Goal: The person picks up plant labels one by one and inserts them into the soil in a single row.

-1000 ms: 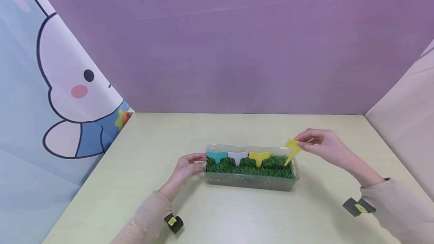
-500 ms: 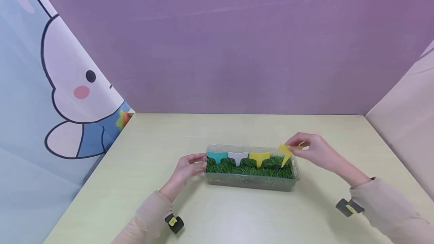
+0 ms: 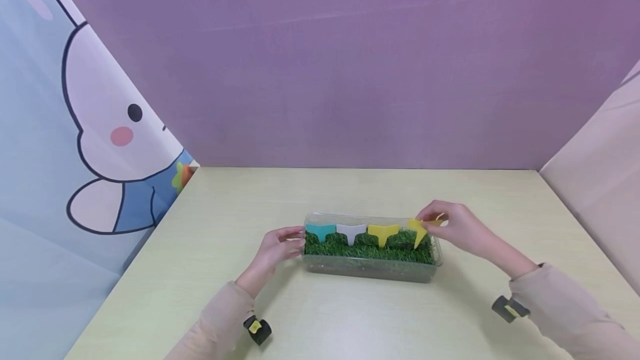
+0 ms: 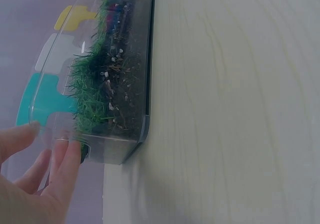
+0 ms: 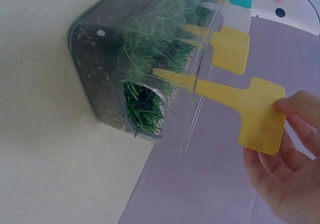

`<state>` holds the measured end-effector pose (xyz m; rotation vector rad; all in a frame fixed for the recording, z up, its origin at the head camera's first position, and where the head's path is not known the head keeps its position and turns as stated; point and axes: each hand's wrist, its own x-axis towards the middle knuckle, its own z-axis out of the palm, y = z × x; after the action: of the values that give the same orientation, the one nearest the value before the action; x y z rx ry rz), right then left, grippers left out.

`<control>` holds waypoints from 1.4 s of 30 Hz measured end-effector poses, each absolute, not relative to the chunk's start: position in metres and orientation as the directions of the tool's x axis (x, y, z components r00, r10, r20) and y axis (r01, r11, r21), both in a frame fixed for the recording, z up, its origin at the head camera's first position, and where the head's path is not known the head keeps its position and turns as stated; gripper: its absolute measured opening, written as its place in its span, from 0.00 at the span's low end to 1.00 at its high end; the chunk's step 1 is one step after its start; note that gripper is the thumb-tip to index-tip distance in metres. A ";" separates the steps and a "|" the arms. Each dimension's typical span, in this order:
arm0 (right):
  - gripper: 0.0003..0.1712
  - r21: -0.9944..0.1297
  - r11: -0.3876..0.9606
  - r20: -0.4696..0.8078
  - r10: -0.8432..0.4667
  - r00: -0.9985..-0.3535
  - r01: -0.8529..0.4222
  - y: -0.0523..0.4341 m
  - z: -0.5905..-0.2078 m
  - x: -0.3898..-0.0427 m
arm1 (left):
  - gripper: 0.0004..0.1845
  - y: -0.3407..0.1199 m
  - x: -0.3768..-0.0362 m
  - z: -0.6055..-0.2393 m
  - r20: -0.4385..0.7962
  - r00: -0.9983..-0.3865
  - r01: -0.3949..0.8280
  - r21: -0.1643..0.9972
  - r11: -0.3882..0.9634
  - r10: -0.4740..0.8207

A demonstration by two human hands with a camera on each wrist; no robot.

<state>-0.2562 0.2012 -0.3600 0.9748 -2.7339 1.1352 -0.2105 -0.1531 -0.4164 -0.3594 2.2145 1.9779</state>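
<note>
The person wears a long-sleeved top in a pale beige-pink, soft-looking cloth; the left sleeve (image 3: 220,321) and the right sleeve (image 3: 565,310) both reach down to the wrist and end in a plain cuff. Under each wrist sits a small black device with a yellow mark on its face, the left wrist unit (image 3: 257,329) rounded and the right wrist unit (image 3: 509,308) flatter and more angular. The left hand (image 3: 274,251) and the right hand (image 3: 457,226) are bare, with no glove, ring or watch showing, and the nails on the fingers (image 5: 300,108) are short and unpainted.
</note>
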 end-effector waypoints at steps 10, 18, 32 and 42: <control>0.10 -0.611 0.499 0.326 -0.548 -0.770 -0.614 0.199 -0.371 -0.258 | 0.20 -0.154 -0.213 -0.420 -0.273 -0.960 -0.279 0.954 0.107 -0.060; 0.10 -0.574 0.528 0.334 -0.547 -0.767 -0.626 0.197 -0.373 -0.256 | 0.20 -0.154 -0.213 -0.419 -0.277 -0.958 -0.283 0.953 0.104 -0.067; 0.09 -0.539 0.568 0.325 -0.541 -0.776 -0.622 0.194 -0.382 -0.257 | 0.20 -0.151 -0.212 -0.418 -0.271 -0.959 -0.278 0.956 0.097 -0.079; 0.10 -0.510 0.554 0.367 -0.551 -0.749 -0.658 0.192 -0.385 -0.259 | 0.19 -0.151 -0.212 -0.417 -0.274 -0.958 -0.281 0.955 0.096 -0.079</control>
<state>-0.2590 0.1919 -0.3850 1.0284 -2.6211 0.9652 -0.2123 -0.1515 -0.4169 -0.3669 2.2072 1.9817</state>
